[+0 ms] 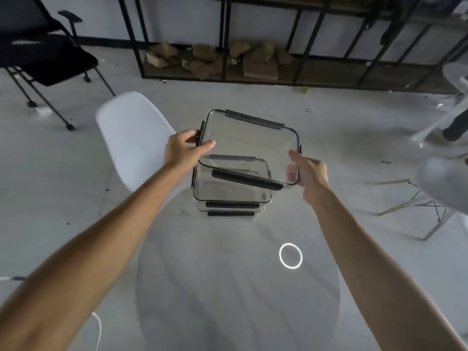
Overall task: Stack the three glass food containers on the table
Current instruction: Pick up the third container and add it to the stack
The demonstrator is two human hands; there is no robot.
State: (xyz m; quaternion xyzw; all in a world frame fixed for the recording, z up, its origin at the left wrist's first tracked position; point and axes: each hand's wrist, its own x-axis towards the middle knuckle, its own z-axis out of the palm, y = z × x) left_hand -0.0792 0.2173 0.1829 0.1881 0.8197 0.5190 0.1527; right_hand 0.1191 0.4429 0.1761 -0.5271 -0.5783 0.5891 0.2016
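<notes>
Two clear glass food containers with black lid clips sit stacked at the far side of the round table (235,287); the upper one (228,191) rests on the lower one (231,213). Above them I hold a third glass container (249,145), tilted and turned a little askew. My left hand (184,150) grips its left edge, thumb over the rim. My right hand (307,171) grips its right edge. The held container hides much of the stack's top.
A white chair (131,138) stands just left of the stack, beyond the table. A black office chair (45,57) is at far left, a black shelf frame (253,59) with brown scraps behind, and another chair's legs (415,206) at right. A bright ring reflection (290,255) lies on the table.
</notes>
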